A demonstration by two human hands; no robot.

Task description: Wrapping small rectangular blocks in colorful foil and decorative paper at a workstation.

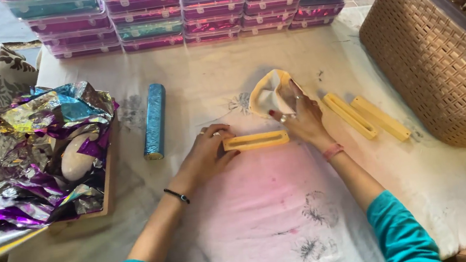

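Nearest the table's (268,227) near edge, a pink-stained white cloth (277,202) covered the surface. On it, toward the middle, lay a long yellow slotted frame (255,140). The left hand (207,152) rested at its left end, fingers curled loosely on it, pinning rather than clasping it. The right hand (301,118) sat just past its right end, fingers closed around a crumpled yellow-edged cloth (271,93). Right of that hand, two more yellow frames (366,116) lay side by side, near a brown woven basket (432,65) of similar pieces at the right edge. Left of the hands a blue glitter-wrapped bar (154,121) lay alone. Crumpled metallic foil sheets (29,156) heaped on a wooden tray at the left edge. Stacked clear boxes (200,4) lined the far edge.
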